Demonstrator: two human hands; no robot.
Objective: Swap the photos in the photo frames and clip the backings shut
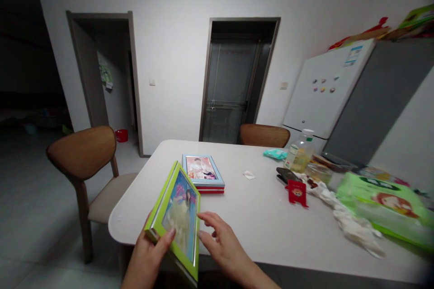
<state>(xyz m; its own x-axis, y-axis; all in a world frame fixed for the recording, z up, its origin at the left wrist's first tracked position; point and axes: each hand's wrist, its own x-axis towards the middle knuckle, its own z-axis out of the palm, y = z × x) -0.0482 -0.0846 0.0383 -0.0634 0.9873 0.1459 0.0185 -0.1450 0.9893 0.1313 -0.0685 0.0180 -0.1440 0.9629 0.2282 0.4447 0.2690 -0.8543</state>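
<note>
My left hand (151, 250) grips a lime-green picture frame (195, 239) by its lower left edge, thumb on the front. The frame is tilted above the table's near edge and holds a photo of a person in a pale gown. A second green edge shows behind it, so it looks like two frames held together. My right hand (225, 241) is at the frame's right edge, thumb and index finger apart; whether the fingertips touch it I cannot tell. Just beyond lies a stack of frames, a light-blue picture frame (203, 169) on top and red edges (212, 189) below.
On the white table (251, 221) are a crumpled tissue (249, 174), a red paper item (297, 193), a dark phone-like object (286, 175), a bottle (300, 151), a teal packet (275, 154) and a green tissue pack (383, 203). Wooden chairs (84, 149) stand left and behind.
</note>
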